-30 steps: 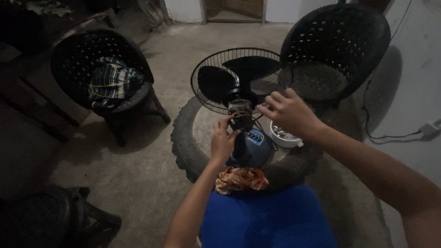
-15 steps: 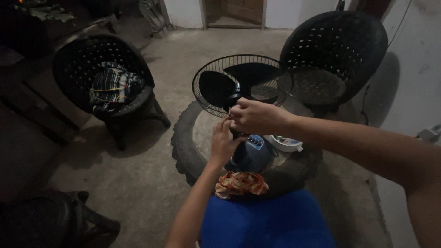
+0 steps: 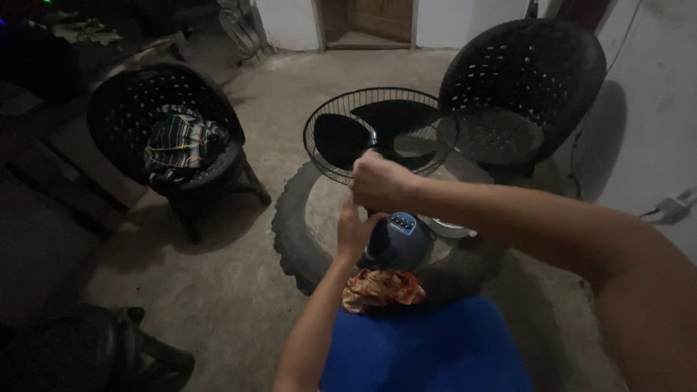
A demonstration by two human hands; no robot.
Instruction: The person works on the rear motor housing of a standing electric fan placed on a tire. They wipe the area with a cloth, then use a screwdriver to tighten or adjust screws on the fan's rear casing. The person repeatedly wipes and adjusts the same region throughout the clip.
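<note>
A patterned cloth (image 3: 382, 288) lay at the near edge of the tyre table (image 3: 290, 229). Just beyond it, the left hand (image 3: 355, 231) lay open against the fan's blue base (image 3: 398, 241), seemingly to steady it. The right hand (image 3: 379, 181) was closed in a fist over the motor behind the wire guard (image 3: 377, 133); what it gripped was hidden. Two black chairs (image 3: 523, 80) stood beyond.

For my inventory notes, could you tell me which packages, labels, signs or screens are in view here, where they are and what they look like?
Control panel: the only label-like thing, on the fan base on the tyre table, just right of the left hand and below the right hand; small pale-blue patch on a dark rounded base, marks too dim to make out.
No packages, signs or screens show.
</note>
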